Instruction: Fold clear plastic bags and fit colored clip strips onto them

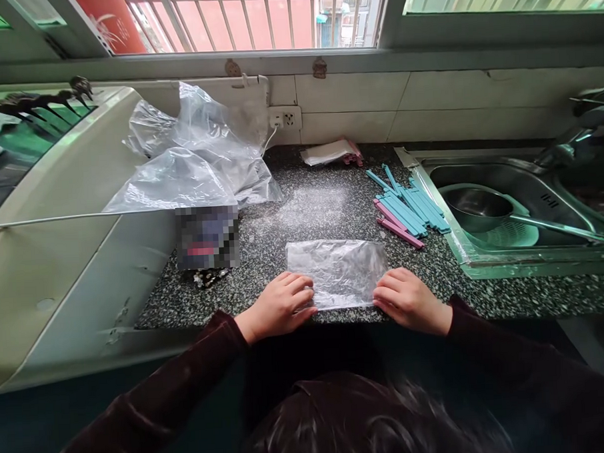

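Note:
A clear plastic bag [340, 273], crinkled and roughly rectangular, lies flat on the speckled stone counter [262, 235] close to its front edge. At the bag's lower left side, my left hand [278, 304] is closed with its fingers on the film. My right hand [410, 298] grips the lower right side in the same way. Off to the right is a loose pile of light-blue plastic strips [406, 205], which look like bag sealing clips. Pink strips [401, 233] of the same shape lie at the near side of that pile.
Large crumpled plastic sheeting [194, 164] sits at the back left, above a pixelated object [207, 237]. Near the wall is a flat clear packet [329, 152] with pink edges. A sink [484, 168] holding a metal pan [476, 209] borders the right. A white cable [71, 218] crosses the left.

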The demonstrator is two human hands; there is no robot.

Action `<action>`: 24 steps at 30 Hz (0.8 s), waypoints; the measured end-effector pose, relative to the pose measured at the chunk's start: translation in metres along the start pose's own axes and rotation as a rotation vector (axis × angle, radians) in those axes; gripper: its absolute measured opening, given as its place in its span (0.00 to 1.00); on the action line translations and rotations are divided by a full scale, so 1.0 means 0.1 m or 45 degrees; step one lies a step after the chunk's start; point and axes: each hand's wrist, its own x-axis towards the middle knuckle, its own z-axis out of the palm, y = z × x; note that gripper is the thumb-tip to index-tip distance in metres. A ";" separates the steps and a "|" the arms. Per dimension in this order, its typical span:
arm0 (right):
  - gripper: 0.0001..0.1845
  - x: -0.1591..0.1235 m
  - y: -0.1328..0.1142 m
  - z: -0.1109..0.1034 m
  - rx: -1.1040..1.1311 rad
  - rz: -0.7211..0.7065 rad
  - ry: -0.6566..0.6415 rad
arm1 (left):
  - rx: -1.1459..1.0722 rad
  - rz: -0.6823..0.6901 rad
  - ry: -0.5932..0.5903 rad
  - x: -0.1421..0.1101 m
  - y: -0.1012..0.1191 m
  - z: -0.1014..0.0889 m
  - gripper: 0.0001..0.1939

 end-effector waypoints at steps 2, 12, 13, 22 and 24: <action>0.08 0.13 0.04 -0.06 -0.029 -0.006 0.005 | 0.015 -0.067 0.023 0.12 -0.01 -0.04 0.10; 0.20 0.73 0.18 0.33 -0.364 0.129 -0.247 | 0.190 -0.343 -0.259 0.48 -0.13 0.31 0.26; 0.20 0.71 0.19 0.38 -0.370 0.154 -0.277 | 0.189 -0.366 -0.294 0.46 -0.14 0.34 0.27; 0.21 0.60 0.32 0.32 -0.389 0.208 -0.274 | 0.175 -0.440 -0.358 0.40 -0.21 0.34 0.32; 0.21 0.65 0.34 0.33 -0.391 0.203 -0.254 | 0.162 -0.405 -0.361 0.43 -0.20 0.33 0.31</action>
